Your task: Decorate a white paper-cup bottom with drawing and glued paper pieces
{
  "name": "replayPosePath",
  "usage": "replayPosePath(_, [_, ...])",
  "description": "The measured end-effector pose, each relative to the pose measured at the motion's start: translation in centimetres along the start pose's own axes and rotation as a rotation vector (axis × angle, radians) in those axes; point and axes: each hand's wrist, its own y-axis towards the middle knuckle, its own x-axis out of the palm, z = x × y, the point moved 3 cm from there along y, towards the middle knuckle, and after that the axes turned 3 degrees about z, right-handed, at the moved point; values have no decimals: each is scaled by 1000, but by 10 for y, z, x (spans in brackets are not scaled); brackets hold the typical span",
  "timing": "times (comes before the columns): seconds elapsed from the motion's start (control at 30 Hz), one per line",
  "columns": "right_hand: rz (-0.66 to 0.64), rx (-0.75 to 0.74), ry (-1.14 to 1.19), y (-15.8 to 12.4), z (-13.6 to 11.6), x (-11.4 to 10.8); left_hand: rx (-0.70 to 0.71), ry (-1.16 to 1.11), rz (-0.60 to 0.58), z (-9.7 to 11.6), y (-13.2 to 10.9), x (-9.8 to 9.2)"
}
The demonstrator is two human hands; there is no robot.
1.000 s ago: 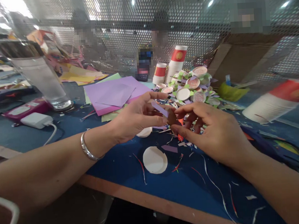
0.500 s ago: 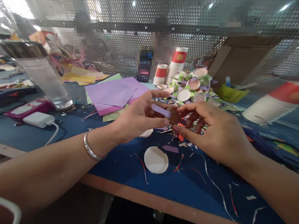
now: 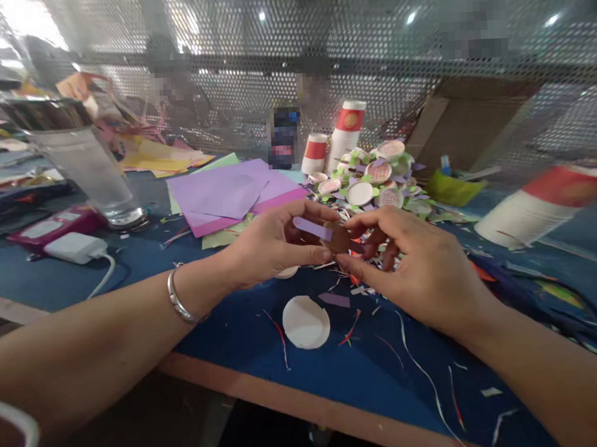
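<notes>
Between both hands is a small brown disc [image 3: 338, 240] with a purple paper strip [image 3: 311, 229] sticking out to its left. My left hand [image 3: 282, 241] is closed on the disc's left side, thumb below and fingers above. From the right, my right hand [image 3: 405, 254] pinches the disc's other edge, near a darker purple tab. On the blue table below lies a white paper disc [image 3: 306, 322], with a cut purple paper strip [image 3: 334, 299] just above it. Another white disc [image 3: 287, 273] is partly hidden under my left hand.
Behind the hands rises a pile of decorated paper discs [image 3: 371, 176], with stacked paper cups [image 3: 345, 138] beyond. Purple paper sheets [image 3: 221, 191] lie left of it. A water glass [image 3: 95, 171] and a white charger [image 3: 77, 247] stand farther left. A tilted cup stack [image 3: 542, 207] is at right.
The camera view has shifted slightly. My hands keep the same hold on the brown disc and its purple strip; nothing on the table has visibly moved.
</notes>
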Motion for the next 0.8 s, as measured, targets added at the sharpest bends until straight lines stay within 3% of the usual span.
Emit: replayPosePath(0.8, [-50,-45,-109,1,6,3,102,61,31,-6,0,0])
